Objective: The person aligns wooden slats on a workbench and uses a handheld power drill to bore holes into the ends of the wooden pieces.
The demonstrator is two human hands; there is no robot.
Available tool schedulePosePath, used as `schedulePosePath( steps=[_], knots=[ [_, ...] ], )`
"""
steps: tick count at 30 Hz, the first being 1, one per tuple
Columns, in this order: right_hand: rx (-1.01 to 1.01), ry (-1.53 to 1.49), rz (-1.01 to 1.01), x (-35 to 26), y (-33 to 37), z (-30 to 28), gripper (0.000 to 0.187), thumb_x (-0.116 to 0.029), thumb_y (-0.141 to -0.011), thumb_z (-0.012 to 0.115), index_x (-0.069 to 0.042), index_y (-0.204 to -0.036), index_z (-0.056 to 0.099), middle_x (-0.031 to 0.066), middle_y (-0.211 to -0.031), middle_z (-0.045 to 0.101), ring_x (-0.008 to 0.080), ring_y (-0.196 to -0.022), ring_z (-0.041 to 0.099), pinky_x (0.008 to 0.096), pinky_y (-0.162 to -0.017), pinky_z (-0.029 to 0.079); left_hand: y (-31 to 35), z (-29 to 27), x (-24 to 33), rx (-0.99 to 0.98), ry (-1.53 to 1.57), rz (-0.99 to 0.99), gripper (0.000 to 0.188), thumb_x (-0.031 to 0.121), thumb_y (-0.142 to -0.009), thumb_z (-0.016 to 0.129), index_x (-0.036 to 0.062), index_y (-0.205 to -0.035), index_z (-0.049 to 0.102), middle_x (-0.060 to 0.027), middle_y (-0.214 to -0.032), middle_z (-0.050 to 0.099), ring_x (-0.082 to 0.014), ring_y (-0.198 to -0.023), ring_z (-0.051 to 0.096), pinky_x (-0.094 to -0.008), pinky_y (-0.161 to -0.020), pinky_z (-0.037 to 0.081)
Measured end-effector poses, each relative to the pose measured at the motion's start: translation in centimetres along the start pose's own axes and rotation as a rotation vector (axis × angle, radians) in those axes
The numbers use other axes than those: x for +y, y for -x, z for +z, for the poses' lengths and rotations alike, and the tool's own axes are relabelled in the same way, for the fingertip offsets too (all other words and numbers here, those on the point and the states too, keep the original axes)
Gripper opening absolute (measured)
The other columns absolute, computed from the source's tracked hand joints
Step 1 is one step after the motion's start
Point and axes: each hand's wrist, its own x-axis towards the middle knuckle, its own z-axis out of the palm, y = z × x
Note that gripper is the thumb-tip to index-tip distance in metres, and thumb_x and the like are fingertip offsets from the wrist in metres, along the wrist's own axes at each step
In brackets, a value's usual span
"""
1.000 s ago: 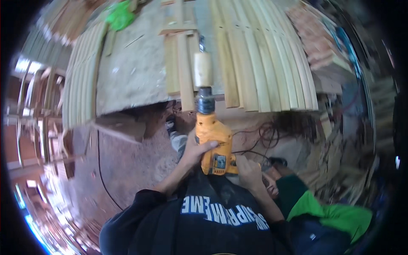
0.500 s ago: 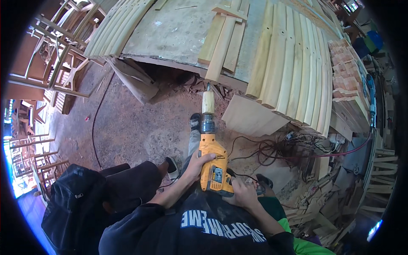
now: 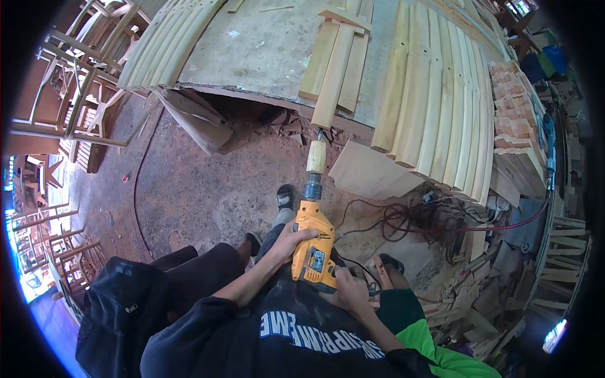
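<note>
Power drill (image 3: 315, 220), yellow: before counter (image 3: 252, 53), bit at wooden slat's (image 3: 332, 88) near end. Likely heavy, rigid; best held by casing and handle. Left hand (image 3: 290, 242): curled round casing. Right hand (image 3: 350, 291): closed about rear handle.

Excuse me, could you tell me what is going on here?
A person is holding a yellow drill in both hands, the left hand around its body and the right hand at its rear. The bit points at the end of a wooden strip jutting over the edge of the table; whether it has entered the wood is unclear. More strips lie in a row to the right.
</note>
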Motion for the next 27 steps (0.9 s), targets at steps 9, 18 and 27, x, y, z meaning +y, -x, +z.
schedulePosePath(
  steps=[9,18,27],
  knots=[
    [-0.014,-0.014,0.040,-1.7,-0.4,1.1,0.066,-0.037,-0.065,0.076,-0.005,-0.114,0.046,0.0123,-0.091,0.057,0.0335,-0.068,0.063,0.0436,-0.056,0.050,-0.3,-2.5,-0.1,-0.040,-0.008,-0.004,0.044,0.018,-0.082,0.066,-0.0017,-0.117,0.049,-0.0106,-0.103,0.063,-0.0215,-0.091,0.064,-0.0349,-0.082,0.052],
    [0.122,-0.062,0.006,-3.0,-1.5,3.7,0.053,-0.038,-0.066,0.076,-0.005,-0.101,0.052,0.0131,-0.084,0.059,0.0335,-0.063,0.064,0.0431,-0.054,0.051,2.6,-1.6,0.1,0.100,-0.232,0.077,0.044,0.032,-0.088,0.062,0.0005,-0.117,0.053,-0.0092,-0.105,0.061,-0.0181,-0.091,0.062,-0.0308,-0.079,0.051],
    [0.090,-0.023,0.007,-3.0,-1.4,3.4,0.050,-0.039,-0.066,0.076,-0.005,-0.094,0.052,0.0126,-0.077,0.060,0.0322,-0.062,0.065,0.0428,-0.053,0.051,1.9,-2.4,-0.4,0.147,-0.215,0.023,0.044,0.035,-0.089,0.060,-0.0001,-0.115,0.053,-0.0078,-0.099,0.063,-0.0161,-0.086,0.063,-0.0290,-0.072,0.052]
  ],
)
